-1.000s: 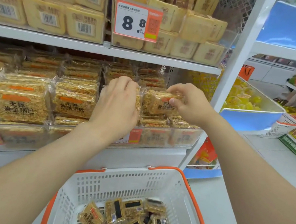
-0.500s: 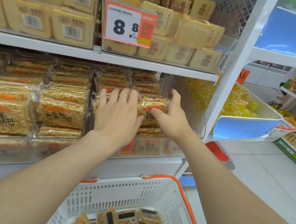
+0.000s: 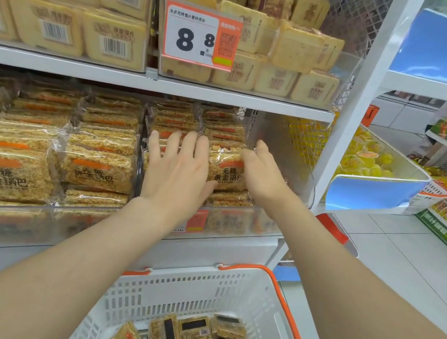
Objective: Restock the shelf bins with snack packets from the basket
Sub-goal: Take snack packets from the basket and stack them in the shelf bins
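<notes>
at the lower shelf bin (image 3: 237,224), the right grip (image 3: 262,175) is no longer pinching the snack packet (image 3: 226,170): it and the left grip (image 3: 179,169) are lying straight-fingered against the stack, settling that packet in place, with more waiting in the basket (image 3: 198,290).

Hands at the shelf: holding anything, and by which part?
Nothing is gripped. The left hand lies flat on stacked packets; the right hand touches the front snack packet at its right edge, fingers straight.

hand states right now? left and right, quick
Left hand: open, fingers straight, lying flat on the stacked packets.
Right hand: open, fingers touching the front snack packet, not gripping it.
</notes>
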The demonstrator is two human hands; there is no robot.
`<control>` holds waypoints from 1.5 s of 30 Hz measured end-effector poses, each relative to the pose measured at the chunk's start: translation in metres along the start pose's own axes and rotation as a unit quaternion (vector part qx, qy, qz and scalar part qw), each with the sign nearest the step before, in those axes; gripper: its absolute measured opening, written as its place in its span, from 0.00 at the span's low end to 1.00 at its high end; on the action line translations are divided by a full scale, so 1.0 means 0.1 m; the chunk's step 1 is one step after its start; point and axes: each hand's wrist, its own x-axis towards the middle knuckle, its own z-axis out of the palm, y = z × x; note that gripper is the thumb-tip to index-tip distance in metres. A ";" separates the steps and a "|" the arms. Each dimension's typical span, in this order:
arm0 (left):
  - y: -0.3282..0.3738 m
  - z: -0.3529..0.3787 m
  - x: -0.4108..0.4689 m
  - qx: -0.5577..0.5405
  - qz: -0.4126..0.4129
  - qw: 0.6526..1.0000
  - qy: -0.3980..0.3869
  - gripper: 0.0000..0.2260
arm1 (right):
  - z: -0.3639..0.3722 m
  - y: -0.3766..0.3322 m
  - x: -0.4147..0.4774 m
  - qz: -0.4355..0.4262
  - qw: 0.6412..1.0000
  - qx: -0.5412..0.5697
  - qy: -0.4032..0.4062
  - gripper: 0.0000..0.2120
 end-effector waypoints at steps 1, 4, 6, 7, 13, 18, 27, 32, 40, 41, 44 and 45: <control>-0.01 0.00 -0.01 -0.003 0.002 1.000 0.002 0.38 | 0.01 0.02 0.00 -0.003 1.000 0.003 -0.006 0.32; -0.03 -0.03 -0.06 -0.016 0.012 1.000 0.001 0.42 | 0.03 0.07 0.00 -0.009 1.000 0.008 -0.017 0.32; -0.04 -0.05 -0.09 -0.032 0.015 0.999 0.004 0.44 | 0.06 0.06 0.02 -0.009 0.999 -0.030 0.026 0.32; -0.04 -0.07 -0.12 -0.044 0.018 0.999 0.011 0.44 | 0.08 0.04 0.03 -0.016 0.997 -0.047 0.062 0.30; -0.03 -0.32 -0.28 -0.114 0.094 0.980 0.136 0.15 | 0.19 0.04 -0.13 -0.148 0.934 -0.112 0.304 0.11; -0.04 -0.44 -0.49 -0.123 0.121 0.983 0.064 0.12 | 0.19 -0.06 -0.41 -0.234 0.922 -0.123 0.281 0.06; -0.14 0.16 -0.96 0.024 0.171 0.849 -0.500 0.18 | 0.55 0.22 -1.02 -0.163 0.903 -0.365 -0.157 0.13; -0.18 0.45 -1.14 0.040 0.164 0.802 -0.573 0.13 | 0.97 0.71 -1.16 -0.079 0.809 -0.477 -0.334 0.12; -0.17 0.58 -1.36 0.112 0.190 0.764 -0.606 0.12 | 1.82 1.69 -1.54 -0.018 0.745 -0.494 -0.447 0.11; -0.16 0.59 -1.38 0.113 0.191 0.765 -0.605 0.11 | 1.91 1.82 -1.62 -0.015 0.736 -0.490 -0.466 0.18; -0.13 0.66 -1.46 0.126 0.203 0.766 -0.596 0.08 | 2.14 2.13 -1.83 -0.003 0.724 -0.462 -0.512 0.27; -0.13 0.68 -1.48 0.129 0.207 0.767 -0.593 0.08 | 2.21 2.21 -1.87 0.001 0.723 -0.450 -0.524 0.28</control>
